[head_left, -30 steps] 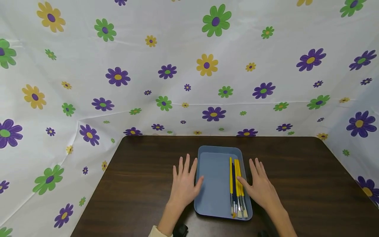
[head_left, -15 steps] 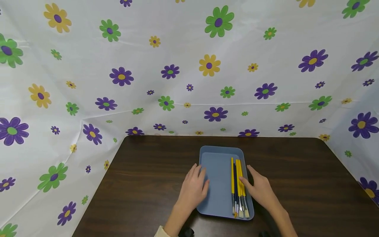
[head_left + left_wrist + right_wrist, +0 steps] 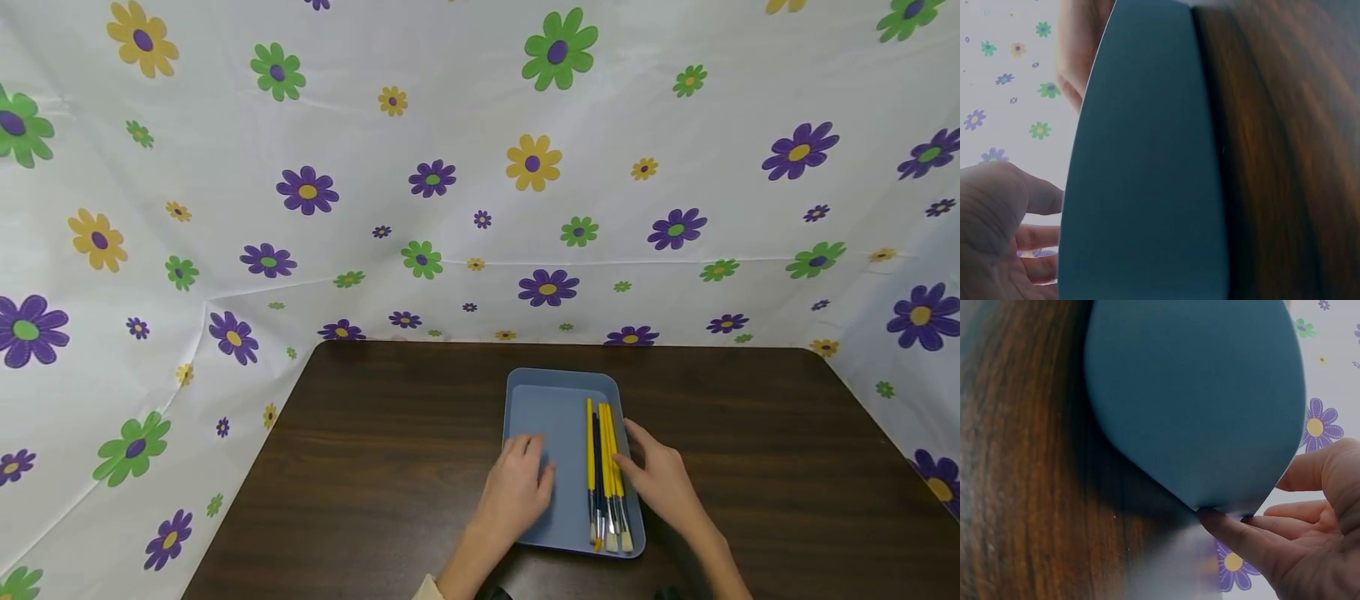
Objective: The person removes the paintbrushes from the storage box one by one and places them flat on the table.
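A blue tray [image 3: 551,400] lies on the dark wooden table [image 3: 390,450]. Several yellow and blue paintbrushes [image 3: 606,467] lie side by side along its right side, bristles toward me. My left hand [image 3: 525,483] rests palm down on the tray's left part, fingers loosely bent. My right hand [image 3: 656,475] lies against the tray's right rim, its thumb reaching over beside the brush handles. The left wrist view shows the tray's wall [image 3: 1147,175] close up with my left hand [image 3: 997,250] beside it. In the right wrist view a fingertip of my right hand [image 3: 1291,550] touches the tray's edge [image 3: 1197,394].
A white cloth with purple, green and yellow flowers [image 3: 525,162] hangs behind the table and along both sides. Bare tabletop stretches left [image 3: 360,500] and right [image 3: 787,467] of the tray.
My left hand has slid right from the table onto the tray's floor, its fingers bending. The right hand's spread fingers have drawn together at the right rim. Tray and brushes stayed put.
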{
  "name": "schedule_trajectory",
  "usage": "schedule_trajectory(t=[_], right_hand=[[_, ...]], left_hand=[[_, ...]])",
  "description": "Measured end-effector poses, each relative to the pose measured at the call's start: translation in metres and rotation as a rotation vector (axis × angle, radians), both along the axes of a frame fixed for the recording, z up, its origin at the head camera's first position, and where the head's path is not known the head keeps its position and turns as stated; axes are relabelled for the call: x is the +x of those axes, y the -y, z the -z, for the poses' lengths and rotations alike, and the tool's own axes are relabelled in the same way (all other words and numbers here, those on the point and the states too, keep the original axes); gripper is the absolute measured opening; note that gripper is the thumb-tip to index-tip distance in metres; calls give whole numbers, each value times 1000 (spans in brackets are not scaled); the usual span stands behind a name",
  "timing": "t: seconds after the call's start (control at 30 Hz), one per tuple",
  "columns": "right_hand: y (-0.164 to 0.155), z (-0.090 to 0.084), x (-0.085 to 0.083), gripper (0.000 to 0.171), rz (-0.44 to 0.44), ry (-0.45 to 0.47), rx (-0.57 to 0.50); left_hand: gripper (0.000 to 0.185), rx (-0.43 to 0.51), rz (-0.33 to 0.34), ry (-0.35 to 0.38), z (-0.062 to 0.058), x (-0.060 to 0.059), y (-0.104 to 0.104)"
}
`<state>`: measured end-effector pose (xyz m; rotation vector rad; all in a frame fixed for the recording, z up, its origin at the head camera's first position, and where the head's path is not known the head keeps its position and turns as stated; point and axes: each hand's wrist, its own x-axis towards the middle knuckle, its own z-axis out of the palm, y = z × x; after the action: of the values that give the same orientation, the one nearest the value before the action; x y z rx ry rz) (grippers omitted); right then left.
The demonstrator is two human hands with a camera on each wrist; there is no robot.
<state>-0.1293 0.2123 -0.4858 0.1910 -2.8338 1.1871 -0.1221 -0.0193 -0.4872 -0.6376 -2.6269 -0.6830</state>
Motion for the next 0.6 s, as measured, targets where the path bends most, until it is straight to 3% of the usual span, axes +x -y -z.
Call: schedule_trajectory(t=[0.3,0.6], right_hand=[[-1,1,-1,53,42,80,-61],[-3,1,-2,48,47,81,-52]], left_hand=[[35,182,-12,278,4,1,-30],[41,279,-9,433,9,-3,-50]])
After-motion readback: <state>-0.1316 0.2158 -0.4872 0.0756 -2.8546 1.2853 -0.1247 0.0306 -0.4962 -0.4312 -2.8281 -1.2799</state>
